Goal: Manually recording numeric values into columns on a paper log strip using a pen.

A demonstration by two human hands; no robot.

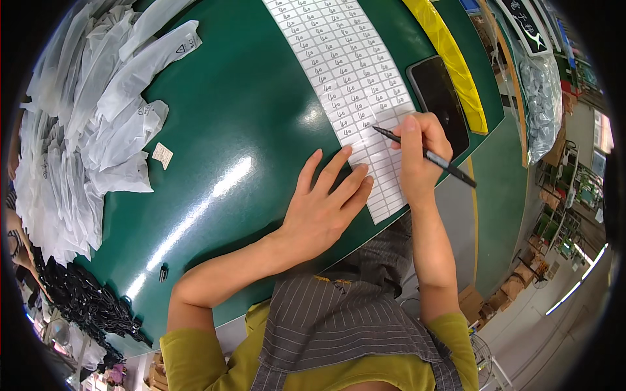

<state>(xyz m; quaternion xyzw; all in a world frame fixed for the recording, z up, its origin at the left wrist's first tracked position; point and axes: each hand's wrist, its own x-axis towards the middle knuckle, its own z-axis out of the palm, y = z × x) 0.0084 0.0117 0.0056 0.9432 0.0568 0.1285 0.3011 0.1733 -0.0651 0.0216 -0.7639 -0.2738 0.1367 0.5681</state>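
Observation:
My right hand [422, 151] grips a black marker pen [450, 167], its tip at the long white sheet of small labels [381, 202]. Handwritten marks fill most cells on the sheet's far part, while the cells nearer me are blank. Spread beside the sheet's left edge, my left hand [326, 199] lies flat, fingertips on the paper and palm over the green table [222, 130]. A dark phone [447, 104] rests just right of the sheet, beyond my right hand. What looks like the pen's small black cap [163, 272] lies near my left elbow.
Translucent plastic bags [78, 163] are heaped along the table's left side. A tangle of black cords or straps [91, 296] hangs at the near left corner. A small paper scrap [162, 156] lies by the bags. A yellow strip [456, 72] runs along the right edge.

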